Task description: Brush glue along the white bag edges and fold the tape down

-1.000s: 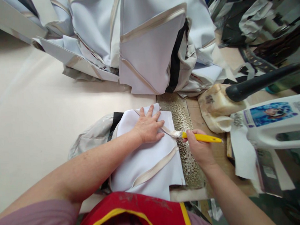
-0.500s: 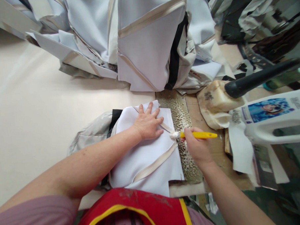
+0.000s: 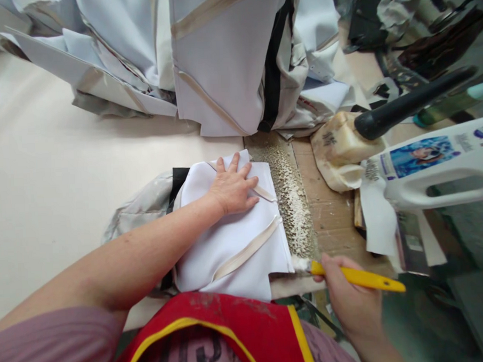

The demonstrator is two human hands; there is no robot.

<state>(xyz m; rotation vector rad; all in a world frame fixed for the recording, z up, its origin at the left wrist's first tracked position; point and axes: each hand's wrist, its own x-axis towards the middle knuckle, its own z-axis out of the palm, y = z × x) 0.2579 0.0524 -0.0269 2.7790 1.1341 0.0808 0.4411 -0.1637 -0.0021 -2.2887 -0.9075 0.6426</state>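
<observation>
Soft, diffuse light leaves your table [image 3: 36,163] pale and bright at nine o'clock, with faint shadow beneath the pile [image 3: 220,70] at twelve. Two and four o'clock look dim. Your right hand [image 3: 354,300] is slightly blurred; edge distortion stretches the jug [image 3: 441,164] at three.

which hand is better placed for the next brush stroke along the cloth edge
Probably the right hand: it holds the yellow brush, bristles at the near right corner of the white cloth. The left hand is spread flat on that cloth.
</observation>
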